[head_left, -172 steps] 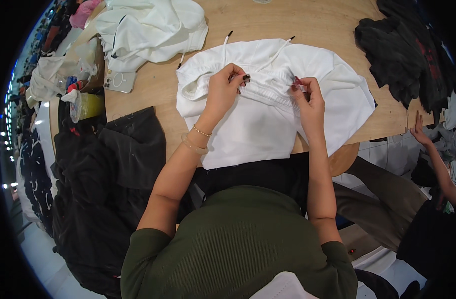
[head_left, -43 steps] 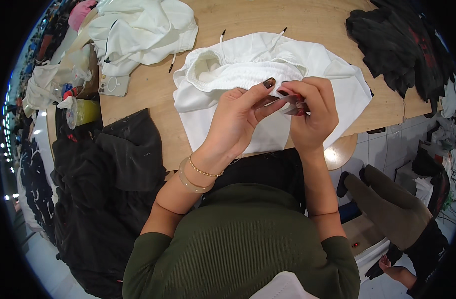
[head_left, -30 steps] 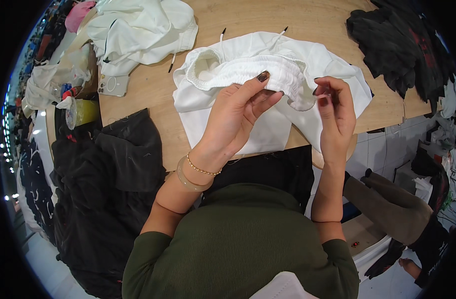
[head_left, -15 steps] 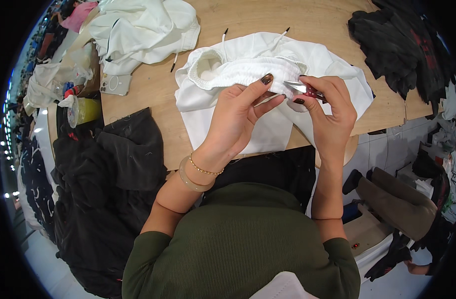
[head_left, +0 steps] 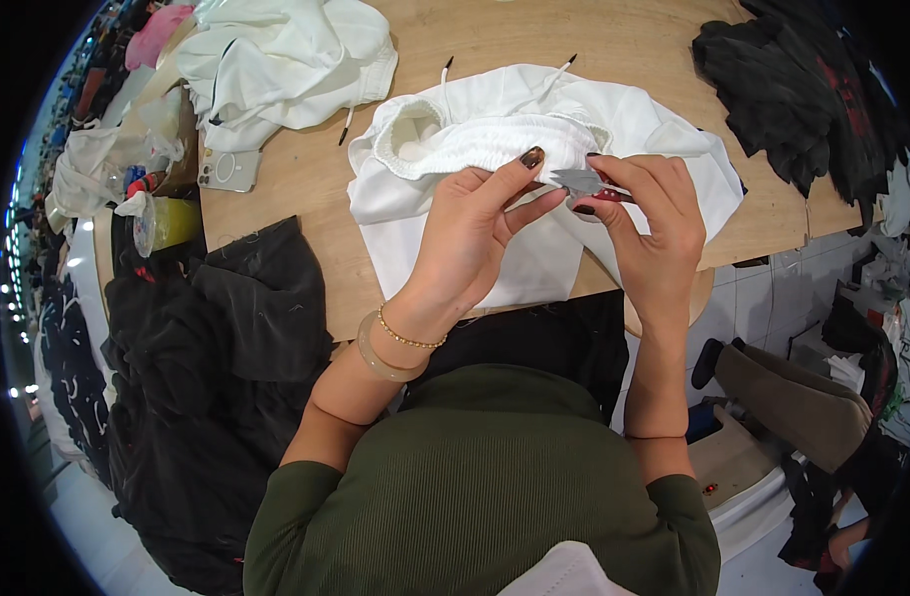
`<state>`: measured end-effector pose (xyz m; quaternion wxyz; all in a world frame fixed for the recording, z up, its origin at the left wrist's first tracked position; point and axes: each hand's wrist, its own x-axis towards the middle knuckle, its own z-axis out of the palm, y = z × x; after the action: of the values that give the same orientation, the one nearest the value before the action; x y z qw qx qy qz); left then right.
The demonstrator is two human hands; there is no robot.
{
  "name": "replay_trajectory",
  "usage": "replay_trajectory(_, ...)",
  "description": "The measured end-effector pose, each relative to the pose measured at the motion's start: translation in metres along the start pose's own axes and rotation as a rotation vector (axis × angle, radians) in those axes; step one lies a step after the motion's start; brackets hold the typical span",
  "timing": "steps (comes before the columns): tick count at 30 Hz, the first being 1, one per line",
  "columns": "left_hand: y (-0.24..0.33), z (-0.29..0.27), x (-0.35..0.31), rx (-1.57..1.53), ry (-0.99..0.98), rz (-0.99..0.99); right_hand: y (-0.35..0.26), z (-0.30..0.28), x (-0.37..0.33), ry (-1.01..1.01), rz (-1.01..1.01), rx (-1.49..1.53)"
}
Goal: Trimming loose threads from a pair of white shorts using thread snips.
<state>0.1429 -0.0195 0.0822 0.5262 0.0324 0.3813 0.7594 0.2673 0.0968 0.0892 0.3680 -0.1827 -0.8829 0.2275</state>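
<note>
A white garment with a ribbed elastic waistband (head_left: 505, 144) and dark-tipped drawcords lies on the table before me. My left hand (head_left: 480, 223) pinches the lower edge of the waistband between thumb and fingers. Small thread snips (head_left: 577, 181) with grey blades and a red handle are gripped in my right hand (head_left: 659, 214), between thumb and fingertips. The blades point left, close to the fingertips of my left hand and against the white cloth. Whether a thread lies between the blades is too small to tell.
Another white garment (head_left: 286, 65) lies at the back left, with a phone (head_left: 229, 169) below it. Dark garments (head_left: 266, 298) hang over the left table edge; more dark cloth (head_left: 763, 99) lies at the far right. A yellow container (head_left: 177, 221) stands left.
The snips have turned in my right hand, showing the blades broader and slightly further left. My left hand keeps its pinch on the waistband, almost unmoved.
</note>
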Motion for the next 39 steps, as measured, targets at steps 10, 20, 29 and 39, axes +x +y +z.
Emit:
replay_trajectory(10, 0.000, -0.004, 0.000, -0.034, -0.037, -0.013, 0.004, 0.005, -0.004, 0.059, 0.052, 0.133)
replay_trajectory(20, -0.015, -0.018, 0.000, -0.036, -0.100, -0.018, 0.013, 0.027, 0.007, 0.152, 0.444, 0.362)
replay_trajectory(29, 0.015, -0.115, -0.048, 1.178, 0.198, -0.177, 0.073, -0.017, -0.028, 0.332, 0.525, 0.141)
replay_trajectory(39, 0.052, -0.127, 0.037, 1.914, 0.578, 0.361, 0.051, 0.050, -0.046, -0.165, 0.565, -0.325)
